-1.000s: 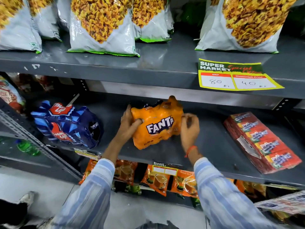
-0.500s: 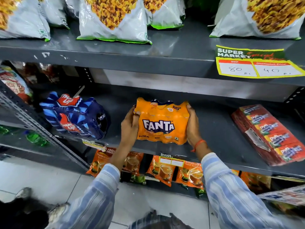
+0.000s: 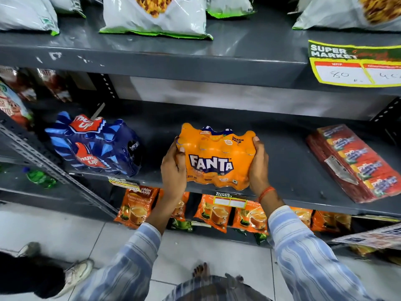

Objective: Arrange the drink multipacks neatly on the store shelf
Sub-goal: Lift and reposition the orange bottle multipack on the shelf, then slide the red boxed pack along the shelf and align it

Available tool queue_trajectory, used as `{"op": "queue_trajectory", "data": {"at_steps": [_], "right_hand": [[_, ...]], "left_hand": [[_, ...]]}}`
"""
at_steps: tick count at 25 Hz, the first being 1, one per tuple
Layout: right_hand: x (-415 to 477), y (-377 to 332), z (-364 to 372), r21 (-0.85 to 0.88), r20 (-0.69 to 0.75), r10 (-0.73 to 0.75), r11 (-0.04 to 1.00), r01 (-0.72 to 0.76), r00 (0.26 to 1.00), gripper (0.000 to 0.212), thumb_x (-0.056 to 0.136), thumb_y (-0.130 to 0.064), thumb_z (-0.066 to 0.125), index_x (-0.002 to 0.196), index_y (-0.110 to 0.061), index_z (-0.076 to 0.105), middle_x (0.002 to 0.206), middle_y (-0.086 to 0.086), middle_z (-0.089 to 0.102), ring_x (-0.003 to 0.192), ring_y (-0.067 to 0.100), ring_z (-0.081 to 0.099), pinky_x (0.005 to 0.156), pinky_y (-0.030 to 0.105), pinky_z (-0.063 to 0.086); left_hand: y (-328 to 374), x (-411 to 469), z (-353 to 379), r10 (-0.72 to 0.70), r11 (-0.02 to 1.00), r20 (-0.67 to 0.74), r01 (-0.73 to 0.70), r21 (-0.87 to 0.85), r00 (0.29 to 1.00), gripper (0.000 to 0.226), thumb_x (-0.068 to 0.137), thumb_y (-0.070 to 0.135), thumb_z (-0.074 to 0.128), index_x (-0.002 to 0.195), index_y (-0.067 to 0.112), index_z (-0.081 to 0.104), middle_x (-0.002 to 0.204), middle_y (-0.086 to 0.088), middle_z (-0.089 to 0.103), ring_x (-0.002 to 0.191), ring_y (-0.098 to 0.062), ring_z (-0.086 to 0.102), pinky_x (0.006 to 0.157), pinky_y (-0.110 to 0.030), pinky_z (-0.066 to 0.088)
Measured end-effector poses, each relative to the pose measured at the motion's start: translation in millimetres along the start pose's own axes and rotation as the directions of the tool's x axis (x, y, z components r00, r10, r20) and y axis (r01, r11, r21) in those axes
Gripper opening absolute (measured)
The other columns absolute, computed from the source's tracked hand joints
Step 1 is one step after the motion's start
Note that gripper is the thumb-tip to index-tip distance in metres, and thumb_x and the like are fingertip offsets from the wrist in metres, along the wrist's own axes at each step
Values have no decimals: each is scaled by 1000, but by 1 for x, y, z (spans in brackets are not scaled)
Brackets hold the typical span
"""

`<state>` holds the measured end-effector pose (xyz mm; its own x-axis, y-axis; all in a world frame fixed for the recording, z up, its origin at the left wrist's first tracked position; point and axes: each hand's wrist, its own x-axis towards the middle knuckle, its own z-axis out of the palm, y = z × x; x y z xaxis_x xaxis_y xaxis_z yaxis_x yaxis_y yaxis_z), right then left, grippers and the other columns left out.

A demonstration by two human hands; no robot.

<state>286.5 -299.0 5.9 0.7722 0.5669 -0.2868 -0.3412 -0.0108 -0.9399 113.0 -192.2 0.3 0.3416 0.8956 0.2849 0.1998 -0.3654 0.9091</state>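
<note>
Turned from tilted to upright, the orange shrink-wrapped Fanta multipack (image 3: pixel 217 157) faces forward at the grey metal shelf (image 3: pixel 288 170) front edge, left hand (image 3: pixel 173 170) and right hand (image 3: pixel 259 168) clamped on its sides.

price tag (image 3: pixel 355 64) cut by right edge; snack bags (image 3: pixel 155 15) cropped at top.

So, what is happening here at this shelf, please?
A person in a striped blue shirt holds an orange shrink-wrapped Fanta multipack at the front edge of the grey metal middle shelf. The left hand and the right hand grip its two sides, label facing out. A dark blue Thums Up multipack lies to its left, a red wrapped pack to its right.
</note>
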Motion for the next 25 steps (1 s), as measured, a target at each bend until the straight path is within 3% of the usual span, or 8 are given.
{"op": "queue_trajectory", "data": {"at_steps": [4,7,11,14,18,21,23,25], "right_hand": [[-10,-3,2,-15,-3,12,1000,-12,1000,61,84,-67,37,124,-24,56,116,11,69,99,28,69,89,52,56],[-11,-11,-5,-87,8,-16,996,16,1000,62,84,-70,37,127,-30,54,127,6,64,112,22,62,102,50,48],[-6,-43,-46,-275,17,-304,915,296,953,42,99,-38,40,135,-18,48,144,3,49,132,17,43,115,37,32],[0,-65,-100,-398,76,-450,804,441,890,39,97,-31,44,130,-12,52,138,9,53,130,22,47,114,43,35],[13,-87,-199,-667,139,-562,555,497,815,46,90,-34,46,126,-7,54,130,19,57,123,35,50,108,47,38],[33,-87,-270,-913,99,-546,283,295,832,64,81,-39,39,129,2,49,133,28,52,123,44,45,110,52,32],[43,-80,-303,-969,35,-457,202,142,889,75,77,-48,34,134,0,45,136,27,49,126,44,43,109,54,32],[47,-71,-322,-985,-10,-374,164,55,928,75,82,-54,35,139,-6,40,137,24,48,124,42,45,103,51,36]], "left_hand": [[3,-4,2,-56,998,-5,56,-32,998,60,91,52,31,135,14,44,121,-21,63,108,-32,63,89,-40,56],[22,-19,12,-59,971,-92,78,225,994,91,82,74,18,149,12,13,157,-18,21,145,-23,19,120,-44,17],[77,-51,58,180,829,-26,-137,542,983,85,89,65,17,148,8,-1,159,-15,-6,147,-23,-9,119,-37,-12],[111,-81,119,255,783,84,-257,566,963,78,92,58,24,149,6,7,160,-17,6,149,-27,1,122,-39,-2],[138,-122,212,205,851,232,-291,438,951,78,90,60,22,146,5,20,157,-14,23,148,-25,16,121,-38,9],[143,-137,271,-71,906,371,-96,413,926,79,88,62,27,137,1,39,142,-22,47,133,-35,42,115,-43,29],[147,-134,305,-335,915,480,159,371,811,62,93,51,35,120,-3,52,123,-31,58,118,-41,54,102,-47,42],[157,-133,332,-431,901,554,304,310,713,52,95,42,38,110,-5,57,115,-33,61,111,-41,58,98,-47,44]]}}
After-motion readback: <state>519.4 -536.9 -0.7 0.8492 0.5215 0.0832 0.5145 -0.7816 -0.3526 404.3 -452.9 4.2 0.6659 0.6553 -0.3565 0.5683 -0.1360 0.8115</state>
